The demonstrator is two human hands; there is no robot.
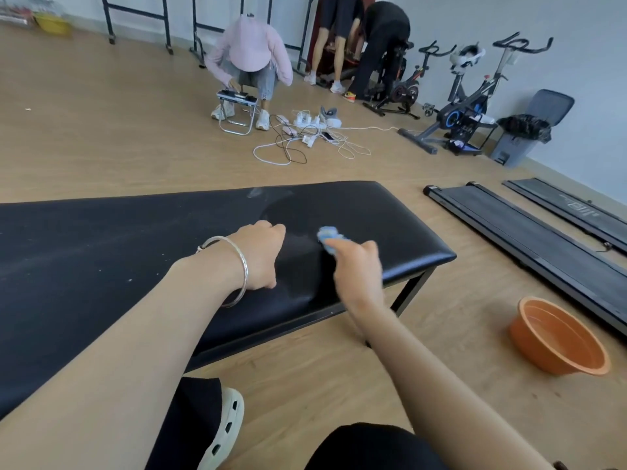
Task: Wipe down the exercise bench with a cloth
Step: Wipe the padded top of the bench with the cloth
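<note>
My right grip [356, 269] is pinched around a small blue cloth [328, 236], bunched at the fingertips and pressed onto the worktop [101, 249], the black padded top of the exercise bench, near its right end. The cloth is soft and light. It will crumple and slide easily on the slick vinyl, so I judge it works best gathered into a wad under the fingers, with pressure coming straight down through it. The padding should give a little, while the frame under it looks stiff enough to lean on.

My left grip [259, 256] rests on the worktop just left of the cloth, fingers curled under with nothing showing in them, a silver bangle [245, 269] at the wrist. It seems to be bracing me.

The right grip and cloth are blurred, so I cannot tell how the cloth is folded or how much is tucked into the palm. The fingertips of both grips are hidden behind the backs of the hands. The worktop's left end runs out of view. Pale specks [129, 279] dot its left part, and a faint damp smear [258, 192] sits at its far edge. An orange basin [532, 344] stands on the floor beyond its right end, but I cannot tell whether it holds water.
</note>
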